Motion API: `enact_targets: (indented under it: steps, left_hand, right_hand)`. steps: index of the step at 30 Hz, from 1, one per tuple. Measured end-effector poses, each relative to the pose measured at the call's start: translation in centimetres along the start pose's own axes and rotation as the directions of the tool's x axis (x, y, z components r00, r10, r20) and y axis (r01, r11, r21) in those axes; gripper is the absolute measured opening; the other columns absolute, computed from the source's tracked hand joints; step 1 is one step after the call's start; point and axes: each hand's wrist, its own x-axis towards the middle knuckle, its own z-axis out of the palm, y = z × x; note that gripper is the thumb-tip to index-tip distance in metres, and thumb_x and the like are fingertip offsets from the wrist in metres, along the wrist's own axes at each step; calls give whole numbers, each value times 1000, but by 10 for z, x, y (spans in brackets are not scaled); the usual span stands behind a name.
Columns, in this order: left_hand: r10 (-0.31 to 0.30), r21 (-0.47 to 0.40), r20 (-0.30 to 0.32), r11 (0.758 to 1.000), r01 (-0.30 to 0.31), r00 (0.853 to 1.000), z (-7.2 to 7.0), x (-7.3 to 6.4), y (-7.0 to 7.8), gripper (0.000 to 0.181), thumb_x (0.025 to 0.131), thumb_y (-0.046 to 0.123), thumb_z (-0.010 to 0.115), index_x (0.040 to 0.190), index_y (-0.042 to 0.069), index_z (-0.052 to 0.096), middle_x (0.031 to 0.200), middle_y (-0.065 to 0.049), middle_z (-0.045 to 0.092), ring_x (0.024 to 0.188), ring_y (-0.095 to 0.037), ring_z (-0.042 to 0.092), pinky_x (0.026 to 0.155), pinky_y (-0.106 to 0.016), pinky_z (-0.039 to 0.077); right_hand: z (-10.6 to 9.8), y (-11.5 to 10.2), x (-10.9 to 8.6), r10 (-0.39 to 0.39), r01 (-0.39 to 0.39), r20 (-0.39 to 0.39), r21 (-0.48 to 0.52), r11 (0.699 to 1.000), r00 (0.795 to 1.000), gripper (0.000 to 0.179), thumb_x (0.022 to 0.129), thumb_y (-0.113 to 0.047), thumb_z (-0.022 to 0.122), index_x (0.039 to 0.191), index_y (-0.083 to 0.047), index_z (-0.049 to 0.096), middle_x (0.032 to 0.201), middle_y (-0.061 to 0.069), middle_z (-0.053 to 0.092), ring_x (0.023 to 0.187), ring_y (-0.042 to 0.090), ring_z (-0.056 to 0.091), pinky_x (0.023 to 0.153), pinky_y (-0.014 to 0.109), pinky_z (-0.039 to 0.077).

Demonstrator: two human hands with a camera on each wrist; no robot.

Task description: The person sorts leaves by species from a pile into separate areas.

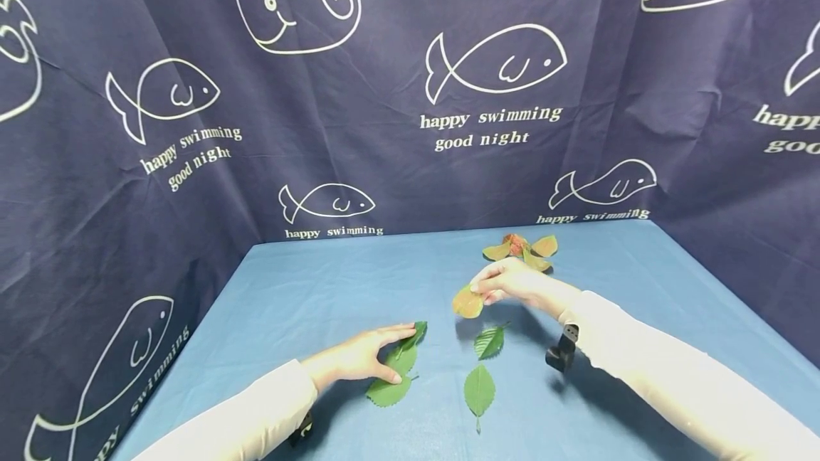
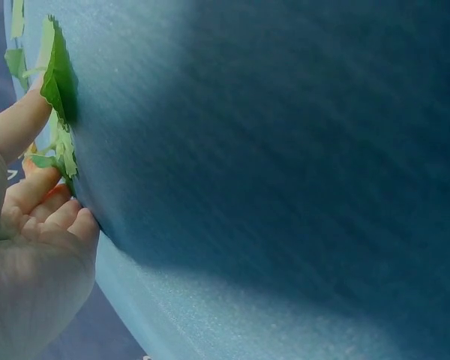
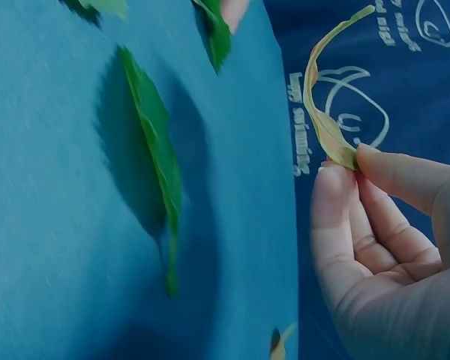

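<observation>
My right hand (image 1: pixel 512 282) pinches a yellow-orange leaf (image 1: pixel 468 301) between thumb and fingertips, above the table. Seen edge-on in the right wrist view, that leaf (image 3: pixel 322 112) looks thin and wavy. My left hand (image 1: pixel 361 353) touches a group of green leaves lying on the cloth. Its thumb rests on the lower green leaf (image 1: pixel 387 393), while the other fingers reach the upper dark green leaf (image 1: pixel 416 334). In the left wrist view a green leaf (image 2: pixel 56 71) stands beside the thumb. Between the hands lie a ribbed green leaf (image 1: pixel 490 343) and a smoother green leaf (image 1: pixel 480 388).
Behind the right hand, several yellowish leaves (image 1: pixel 543 246) surround a reddish crumpled piece (image 1: pixel 515 243). The blue tablecloth (image 1: pixel 333 276) meets a dark blue curtain (image 1: pixel 397 162) with white fish drawings at the back and sides.
</observation>
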Motion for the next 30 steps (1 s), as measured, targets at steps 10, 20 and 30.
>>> enact_targets:
  steps: [10, 20, 30]
  left_hand:
    - [-5, 10, -1, 1000, 5, 1000, 0, 1, -1, 79, 81, 22, 79, 149, 13, 40, 158, -4, 32, 146, -30, 28, 114, -55, 27]
    - [-3, 9, -1, 1000, 3, 1000, 0, 0, 1, 79, 81, 21, 79, 149, 12, 40, 158, -5, 32, 145, -30, 29, 114, -55, 27]
    - [-7, 3, -2, 1000, 7, 1000, 1, 1, -1, 79, 81, 22, 79, 149, 13, 40, 158, -4, 32, 146, -30, 29, 114, -55, 27]
  right_hand:
    - [-30, 5, 2, 3, -6, -107, -26, 1000, 994, 33, 88, -4, 67, 113, 17, 62, 81, -2, 71, 70, 8, 66, 73, 27, 58]
    - [-51, 5, 4, 7, -12, -193, -29, 1000, 981, 39, 88, -4, 67, 117, 20, 58, 78, -2, 71, 66, 7, 66, 73, 27, 59]
    - [-64, 3, 7, 24, -37, -260, -46, 998, 965, 40, 90, -4, 64, 121, 20, 56, 79, -5, 71, 69, 5, 67, 77, 29, 58]
